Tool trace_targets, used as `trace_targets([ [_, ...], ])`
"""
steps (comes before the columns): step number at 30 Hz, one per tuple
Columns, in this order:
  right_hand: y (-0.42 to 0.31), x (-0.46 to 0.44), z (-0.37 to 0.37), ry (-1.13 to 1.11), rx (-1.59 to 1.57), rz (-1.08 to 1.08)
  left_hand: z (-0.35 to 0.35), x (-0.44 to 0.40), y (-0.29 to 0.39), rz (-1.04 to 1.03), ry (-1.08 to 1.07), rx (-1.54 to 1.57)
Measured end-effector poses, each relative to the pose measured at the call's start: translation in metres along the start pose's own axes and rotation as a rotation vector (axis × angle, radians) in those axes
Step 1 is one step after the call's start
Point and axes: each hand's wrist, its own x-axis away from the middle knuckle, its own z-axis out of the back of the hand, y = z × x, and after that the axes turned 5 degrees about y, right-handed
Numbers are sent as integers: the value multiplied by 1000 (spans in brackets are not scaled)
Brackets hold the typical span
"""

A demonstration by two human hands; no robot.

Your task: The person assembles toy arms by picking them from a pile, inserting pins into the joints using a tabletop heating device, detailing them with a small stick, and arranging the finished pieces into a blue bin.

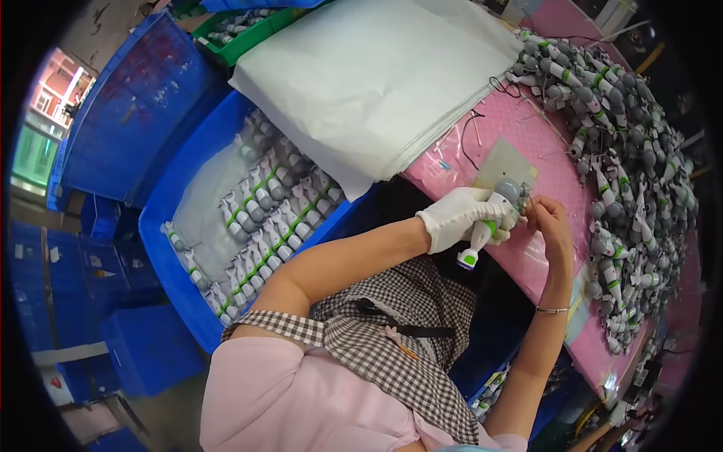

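Observation:
My left hand (pixel 465 218), in a white glove, is wrapped round a white, grey and green device (pixel 506 192) whose narrow end points down toward me. At the device's grey rounded end, my bare right hand (pixel 548 220) has its fingers pinched together; whatever they grip is too small to make out. Under the device's grey end lies a small greyish plate (pixel 503 166) on the pink table covering (pixel 557 162).
Similar devices (pixel 633 173) are heaped along the right. At left, a blue bin (pixel 169 279) holds rows of them. White sheets (pixel 376 75) are stacked at the top, beside a green crate (pixel 230 49). Blue boxes (pixel 75 264) stand at far left.

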Motion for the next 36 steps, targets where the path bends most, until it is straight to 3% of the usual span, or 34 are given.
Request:
trace_targets([
  [1,-6,1,-7,65,147,85,-3,6,2,-39,-20,-29],
  [3,-4,9,-6,401,495,312,7,14,-2,5,-110,-2],
  [5,-5,-1,-13,315,360,372,10,45,19,-18,26,-88],
  [7,-27,30,-10,213,26,188,21,93,57,14,115,-371],
  [9,-19,35,-6,236,14,200,60,133,93,-102,361,-716],
  [11,-1,39,5,267,6,201,124,176,123,-249,816,-1555],
  [12,15,40,18,254,-17,167,136,203,148,-112,805,-1764],
  [13,28,41,29,244,-41,132,193,221,157,120,974,-1969],
  [14,35,44,36,249,-59,126,237,235,167,382,1138,-1945],
  [15,40,47,43,255,-58,128,283,252,170,427,1253,-1994],
  [16,43,49,51,282,-85,80,309,262,175,645,1262,-2098],
  [17,47,52,59,311,-113,31,339,270,170,637,1255,-2104],
  [19,54,56,71,353,-125,37,387,279,165,675,1084,-2406],
  [20,54,60,76,388,-130,26,389,278,166,659,1067,-2417],
  [22,57,68,89,439,-112,33,385,272,155,240,925,-2565],
  [24,48,73,95,480,-29,-79,415,273,144,-242,951,-2581],
  [25,32,77,86,511,-54,-153,432,270,139,-10,1026,-2467],
  [26,24,77,79,580,49,-174,468,274,131,-306,963,-2361],
  [27,4,77,72,513,64,-123,415,260,138,-608,844,-2333],
  [28,1,78,70,553,21,-156,404,249,138,-415,833,-1949],
  [29,11,78,76,540,-23,-132,414,245,140,-571,713,-2134],
  [30,7,76,72,571,-32,-143,455,250,123,-609,969,-2081],
  [31,15,74,78,518,-89,-116,463,261,117,-448,960,-1951],
  [32,16,72,77,531,-96,-119,455,263,116,-350,1011,-2062],
  [36,22,44,94,580,-25,-20,494,264,115,-427,1056,-1939],
])
